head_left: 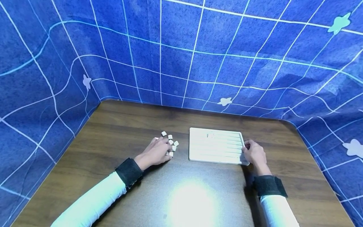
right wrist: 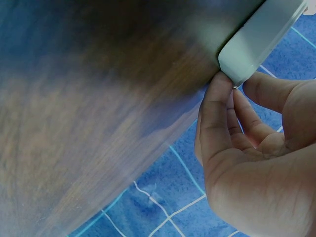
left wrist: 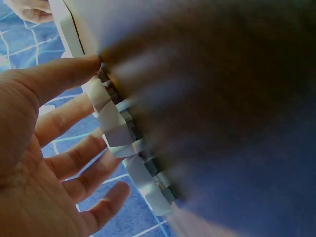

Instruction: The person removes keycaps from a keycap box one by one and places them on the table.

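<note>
My left hand [head_left: 156, 151] lies over a loose cluster of small white blocks [head_left: 176, 143] on the table, left of a white tray. In the left wrist view its fingers spread loosely behind the row of blocks [left wrist: 116, 126], with the thumb stretched toward the near end. Part of the cluster is hidden under the fingers. The white tray [head_left: 202, 149] has raised parallel ridges on its right half, and a small white block [head_left: 210, 135] sits on it near the far side. My right hand [head_left: 256, 154] pinches the tray's right edge; thumb and bent fingers meet at its corner [right wrist: 237, 64].
Both things lie on a brown wood-grain table [head_left: 136, 116] with a bright glare patch near the front. A blue curtain [head_left: 175, 63] with white lines and stars stands behind and along the sides.
</note>
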The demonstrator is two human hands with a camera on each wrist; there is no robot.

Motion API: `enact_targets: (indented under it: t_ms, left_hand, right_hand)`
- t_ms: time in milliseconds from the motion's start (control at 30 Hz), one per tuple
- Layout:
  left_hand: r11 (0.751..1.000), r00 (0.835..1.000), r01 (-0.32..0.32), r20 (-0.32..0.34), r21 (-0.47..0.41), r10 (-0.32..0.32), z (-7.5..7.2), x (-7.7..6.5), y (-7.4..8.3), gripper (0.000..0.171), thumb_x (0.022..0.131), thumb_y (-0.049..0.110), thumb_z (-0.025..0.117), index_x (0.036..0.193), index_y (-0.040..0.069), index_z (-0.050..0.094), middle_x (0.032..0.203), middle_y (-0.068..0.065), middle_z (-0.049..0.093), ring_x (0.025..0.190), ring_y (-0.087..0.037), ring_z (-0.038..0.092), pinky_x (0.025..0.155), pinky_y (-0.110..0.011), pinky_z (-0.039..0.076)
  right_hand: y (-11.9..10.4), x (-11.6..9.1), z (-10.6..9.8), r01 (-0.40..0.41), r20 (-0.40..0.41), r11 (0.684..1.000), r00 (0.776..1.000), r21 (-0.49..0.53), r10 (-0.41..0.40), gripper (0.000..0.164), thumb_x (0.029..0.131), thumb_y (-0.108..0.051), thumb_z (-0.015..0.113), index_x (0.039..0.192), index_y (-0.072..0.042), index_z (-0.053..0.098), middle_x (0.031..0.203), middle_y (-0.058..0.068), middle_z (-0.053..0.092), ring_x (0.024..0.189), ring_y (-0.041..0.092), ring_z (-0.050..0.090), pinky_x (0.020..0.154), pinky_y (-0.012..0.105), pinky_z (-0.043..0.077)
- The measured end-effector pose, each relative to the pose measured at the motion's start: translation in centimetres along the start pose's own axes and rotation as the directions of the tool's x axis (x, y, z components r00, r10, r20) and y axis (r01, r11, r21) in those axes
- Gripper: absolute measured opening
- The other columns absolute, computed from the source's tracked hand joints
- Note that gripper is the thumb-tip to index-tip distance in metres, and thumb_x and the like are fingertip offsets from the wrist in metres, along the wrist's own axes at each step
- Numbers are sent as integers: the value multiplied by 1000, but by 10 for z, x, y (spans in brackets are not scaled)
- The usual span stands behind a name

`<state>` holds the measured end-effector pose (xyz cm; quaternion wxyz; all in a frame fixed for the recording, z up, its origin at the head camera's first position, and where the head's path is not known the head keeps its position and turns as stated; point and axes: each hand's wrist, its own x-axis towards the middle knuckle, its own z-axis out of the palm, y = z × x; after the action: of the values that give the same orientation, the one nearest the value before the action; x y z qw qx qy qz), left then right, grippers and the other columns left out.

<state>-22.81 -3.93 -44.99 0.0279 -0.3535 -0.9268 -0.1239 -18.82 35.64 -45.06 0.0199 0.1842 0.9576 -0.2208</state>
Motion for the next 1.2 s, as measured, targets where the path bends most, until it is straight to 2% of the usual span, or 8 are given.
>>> enact_targets:
  t_ms: [167,367,500,633,833,1000,1200]
  left_hand:
    - [1000,1000,-13,-9,3,13,1,-1,0,12,79,26,77,83,17,70,94,0,62,98,-23,56,87,-46,43]
    - [999,999,-48,-23,11,49,-4,3,4,14,76,25,77,81,16,68,93,0,61,94,-21,56,78,-42,43]
    - [998,998,-58,-16,15,59,-8,9,9,17,76,27,78,78,16,66,88,2,58,90,-20,56,82,-45,43]
    - [999,999,-41,1,9,41,-11,17,17,19,79,29,76,75,16,64,86,3,56,88,-19,54,85,-45,41]
    - [999,999,-43,7,5,43,-10,38,29,20,84,30,72,73,17,61,85,3,55,85,-17,51,86,-41,42]
    - [999,999,-40,33,0,40,-5,61,40,17,85,27,70,74,17,61,86,3,57,86,-18,53,83,-39,41]
    - [1000,997,-19,81,22,17,4,89,53,13,89,27,68,91,14,68,99,-1,65,97,-22,60,83,-39,44]
  right_hand:
    - [-1,0,0,5,0,1000,1000,-1,-5,34,97,-21,49,125,-4,56,116,18,63,108,39,58,87,50,46]
    - [0,0,0,9,-13,1000,1000,2,-9,33,96,-20,50,124,-4,57,114,18,64,107,39,59,86,50,46]
    - [1,-1,-1,4,-13,1000,1000,1,-4,32,96,-21,50,123,-5,57,114,18,64,107,39,59,85,50,46]
    - [0,-1,0,-5,-7,1000,1000,2,5,33,96,-21,50,124,-5,57,115,19,63,107,39,58,85,51,46]
    - [1,-1,1,2,-9,1000,1000,6,-2,32,96,-21,50,123,-5,57,114,18,64,105,38,59,85,50,46]
    - [1,-1,0,5,-11,1000,1000,7,-5,32,96,-21,50,123,-5,58,114,18,64,106,38,59,85,50,46]
    - [1,-1,1,-4,-5,1000,1000,7,4,33,96,-21,49,124,-5,57,116,18,64,107,38,58,86,50,46]
